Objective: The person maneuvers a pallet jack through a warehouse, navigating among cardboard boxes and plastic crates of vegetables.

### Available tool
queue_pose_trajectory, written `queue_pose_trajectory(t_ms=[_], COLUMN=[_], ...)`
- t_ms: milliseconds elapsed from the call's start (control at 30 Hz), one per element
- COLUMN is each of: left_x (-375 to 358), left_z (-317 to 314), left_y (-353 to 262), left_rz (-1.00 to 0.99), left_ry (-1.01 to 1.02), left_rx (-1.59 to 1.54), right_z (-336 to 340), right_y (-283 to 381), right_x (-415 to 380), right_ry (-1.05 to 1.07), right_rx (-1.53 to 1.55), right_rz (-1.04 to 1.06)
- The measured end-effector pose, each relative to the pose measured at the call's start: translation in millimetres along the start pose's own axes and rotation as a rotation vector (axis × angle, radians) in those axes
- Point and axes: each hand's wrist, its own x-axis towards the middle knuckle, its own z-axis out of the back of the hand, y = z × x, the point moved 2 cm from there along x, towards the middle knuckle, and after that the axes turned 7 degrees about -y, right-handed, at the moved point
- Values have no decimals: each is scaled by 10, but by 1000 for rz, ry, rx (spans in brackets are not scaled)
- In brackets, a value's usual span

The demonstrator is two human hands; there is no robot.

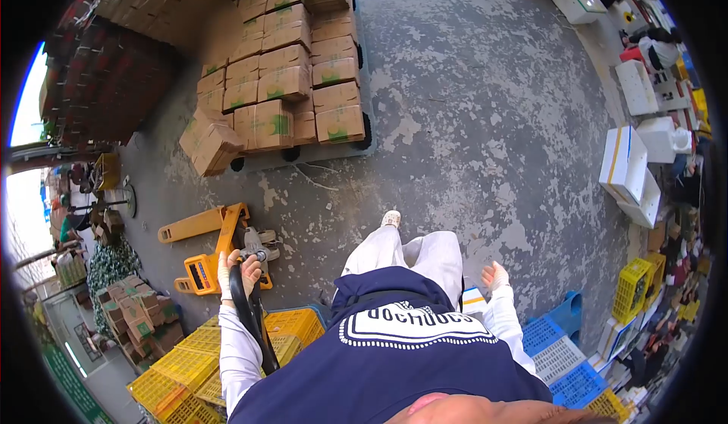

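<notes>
Head cam: pallet jack (229,231) btwn ctns (284,83), crates (178,359).

The head camera looked forward and steeply down, with a wide, round-edged view; the left hand (226,274) and right hand (495,275) were quite near, and the grey floor (470,113) lay farther, toward the top.

1. Brown cartons (282,84) are stacked on a flat pallet (366,90).
2. Yellow crates (171,378) are grouped at the lower left.
3. White boxes (633,162) are lined along the right side.
4. The grey floor (485,128) is marked with pale patches.
</notes>
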Motion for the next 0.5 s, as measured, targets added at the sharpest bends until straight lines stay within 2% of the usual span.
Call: queue_pose_trajectory(t_ms=[67, 133, 267, 300, 333, 367, 400, 433, 467, 500], left_x=[34, -272, -674, -973, -921, -1172, -1538, -1801, -2050, -2295], left_z=[-138, -615, -821, -1018, -630, -602, -730, -758, -809, -1139], left_y=[213, 373, 754, 801, 1028, 1164, 1255, 1361, 1476, 1512], left_rz=[70, 33, 14, -111, -402, -325, -375, -267, -165, -129], left_ry=[118, -100, -148, -320, -435, -523, -602, -658, -709, -702], left_rx=[-61, 29, 202, 381, 555, 472, 513, 500, 478, 496], right_z=[120, -16, -557, -829, -1178, -1459, -1576, -1776, -1934, -2104], right_y=[447, 1118, 2580, 3009, 3486, 3883, 4156, 4538, 4836, 5095], right_x=[294, 475, 1169, 1201, 1207, 1185, 1171, 1192, 1236, 1144], right_ry=[9, 42, 166, 171, 207, 250, 283, 572, 507, 460], right_rx=[-57, -164, -434, -507, -566, -655, -732, -744, -751, -769], right_rz=[-22, -19, 71, 115, 147, 214, 269, 184, 262, 316])
